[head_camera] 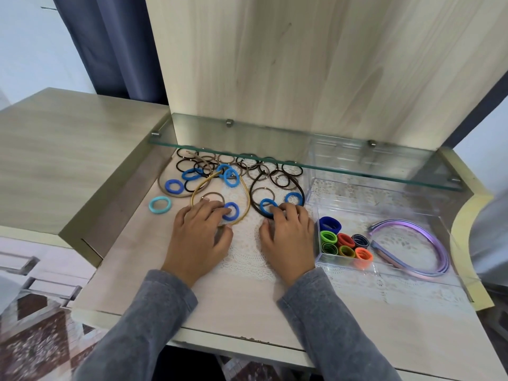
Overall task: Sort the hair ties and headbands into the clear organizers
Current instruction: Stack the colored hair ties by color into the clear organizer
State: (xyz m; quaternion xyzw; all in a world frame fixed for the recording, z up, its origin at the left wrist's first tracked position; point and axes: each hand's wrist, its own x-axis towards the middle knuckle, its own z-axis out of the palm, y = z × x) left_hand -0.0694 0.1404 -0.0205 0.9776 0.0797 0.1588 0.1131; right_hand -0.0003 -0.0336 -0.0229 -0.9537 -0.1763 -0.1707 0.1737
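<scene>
loose hair ties (167, 187), headbands (248, 200) beside organizers (357, 199)

Rear thin hair ties (275, 177) are partly masked by the glass shelf (275, 141) front edge. The clear organizer (343, 149) seen through the shelf is blurred and its compartments can't be counted. In front of the shelf, the gold headband (247, 198) is partly covered by the left hand (198, 235) and the black headband (252, 195) by the right hand (288, 237). Grip can't be told.

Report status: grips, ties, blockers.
Left grip open on blue tie inside gold headband. Right grip open on second blue tie inside black headband. Small organizer part filled; pile unsorted.
</scene>
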